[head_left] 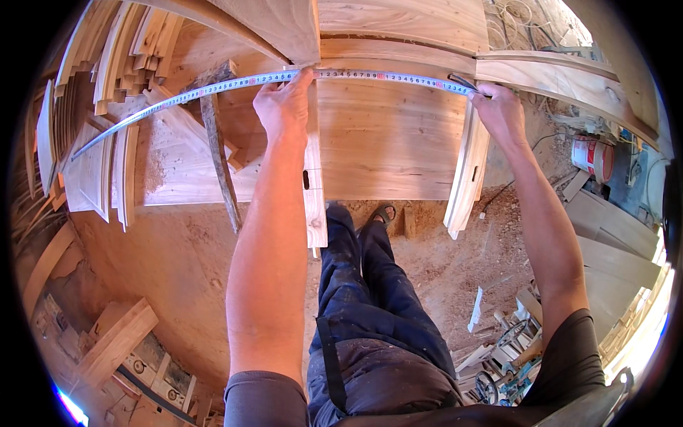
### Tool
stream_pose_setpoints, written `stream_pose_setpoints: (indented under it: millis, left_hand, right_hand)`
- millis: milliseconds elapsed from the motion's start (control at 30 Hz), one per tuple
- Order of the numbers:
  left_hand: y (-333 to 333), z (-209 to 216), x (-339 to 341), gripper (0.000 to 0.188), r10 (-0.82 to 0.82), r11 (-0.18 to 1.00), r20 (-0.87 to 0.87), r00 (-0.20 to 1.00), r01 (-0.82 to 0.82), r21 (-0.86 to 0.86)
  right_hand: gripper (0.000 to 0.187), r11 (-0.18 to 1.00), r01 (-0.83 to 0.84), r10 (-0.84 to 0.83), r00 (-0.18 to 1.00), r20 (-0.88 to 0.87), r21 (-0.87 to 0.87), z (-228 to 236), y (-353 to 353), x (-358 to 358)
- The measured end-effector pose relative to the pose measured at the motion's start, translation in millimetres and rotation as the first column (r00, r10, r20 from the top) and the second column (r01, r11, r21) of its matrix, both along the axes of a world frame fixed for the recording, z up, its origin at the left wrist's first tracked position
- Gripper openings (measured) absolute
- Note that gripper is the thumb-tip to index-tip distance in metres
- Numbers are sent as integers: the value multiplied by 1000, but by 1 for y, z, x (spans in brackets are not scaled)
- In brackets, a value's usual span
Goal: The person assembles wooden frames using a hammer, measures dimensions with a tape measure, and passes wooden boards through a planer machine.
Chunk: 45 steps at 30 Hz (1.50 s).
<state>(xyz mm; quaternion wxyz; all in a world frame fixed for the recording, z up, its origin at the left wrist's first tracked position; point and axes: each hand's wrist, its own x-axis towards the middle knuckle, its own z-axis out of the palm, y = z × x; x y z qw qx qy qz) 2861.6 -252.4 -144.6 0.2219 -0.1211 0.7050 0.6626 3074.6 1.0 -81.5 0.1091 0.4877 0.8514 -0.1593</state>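
Observation:
A tape measure blade [398,77] stretches in a curve across the wooden frame, from the far left to my right hand. My left hand [283,105] pinches it against the end of an upright wooden post [314,149]. At the right post [466,167], my right hand [499,112] is closed on the blade; a thin dark thing [461,81] shows by its fingertips, too small to name. Left of my left hand, the blade runs unsupported over the wood and its tip hangs past several boards. Both posts have a dark slot in the side.
A broad wooden panel [388,142] lies between the posts. Stacked wood strips [135,50] stand at far left, and a rough stick [219,149] leans nearby. A white and red bucket [592,158] is at right. Sawdust covers the floor; scraps and tools [498,370] lie lower right.

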Motion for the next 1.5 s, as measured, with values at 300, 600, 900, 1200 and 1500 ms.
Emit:
stream_pose_setpoints:
  millis: [300, 600, 900, 1200, 1500]
  left_hand:
    - [2, -1, 1, 28, 20, 999, 2, 1000, -20, -32]
    - [-2, -9, -1, 25, 20, 1000, -34, 999, -20, -7]
    - [-6, -23, -10, 38, -35, 996, -151, 988, 21, -90]
    - [-5, -35, -15, 38, -28, 1000, 8, 1000, 28, -14]
    - [-6, -26, -15, 34, -59, 998, 98, 993, 62, -19]
  right_hand:
    - [30, 1000, 2, -2, 1000, 18, -12, 3, -1, -2]
    - [30, 1000, 5, -5, 1000, 24, -15, 5, -8, -7]
    - [29, 999, -17, 12, 989, -144, -35, -3, -1, 7]
    - [25, 993, 34, 1, 955, -297, 113, -6, 21, 41]
    - [20, 949, 124, -5, 925, -380, 289, -27, 50, 67]
